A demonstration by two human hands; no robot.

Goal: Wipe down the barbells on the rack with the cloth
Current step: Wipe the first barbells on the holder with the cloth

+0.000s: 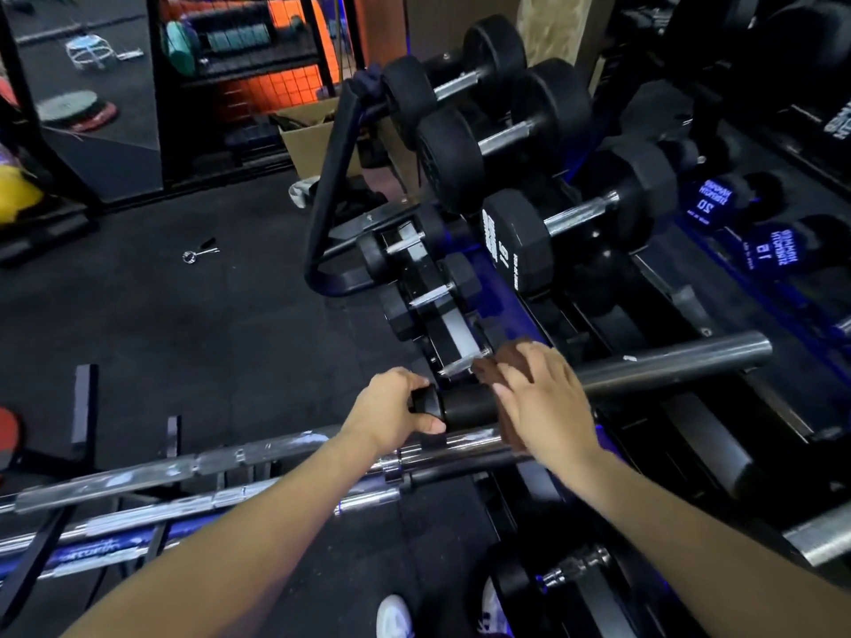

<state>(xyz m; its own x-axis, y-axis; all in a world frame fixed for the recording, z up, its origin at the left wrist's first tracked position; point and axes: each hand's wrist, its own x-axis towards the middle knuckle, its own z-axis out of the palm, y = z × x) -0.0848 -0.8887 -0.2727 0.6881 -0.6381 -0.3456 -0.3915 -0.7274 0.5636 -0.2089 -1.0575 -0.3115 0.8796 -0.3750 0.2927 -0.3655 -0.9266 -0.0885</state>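
r hand (543,398) grip: palm down, fingers laid fairly straight over the brown cloth (502,366), pressing it onto the bar; cloth bunches out past the fingertips at 11 o'clock and a strip shows under the palm edge toward 7 o'clock. can't tell if the thumb wraps under, it's hidden. l hand (396,414) grip: fingers and thumb curled round the black end cap (426,400) of the same barbell (667,363), steadying it.

key relation: barbell's long axis runs from the l hand at 9 o'clock out toward 2-3 o'clock, dark sleeve first, then grey steel shaft going on well past the r hand to its far end. so the unwiped-looking length lies at 2-3 o'clock from the cloth grip, and the r hand is the nearer one to it. judgement: next stroke prob slides the cloth along that axis away from the l hand, l hand holding the end so the bar doesn't roll.

pose: both forearms reach in from 6 o'clock, r arm from the lower right, wrist roughly flat; l arm from lower left, wrist bent slightly in.

outward: more chrome barbells (230,458) lie on the rack (83,407) just below the hands, running 8 to 3 o'clock, w/ the chrome one touching or just under the l thumb. dumbbells (552,223) stacked at 12-2 o'clock. a spring collar (199,251) on the floor (184,315) at 10 o'clock, well apart.
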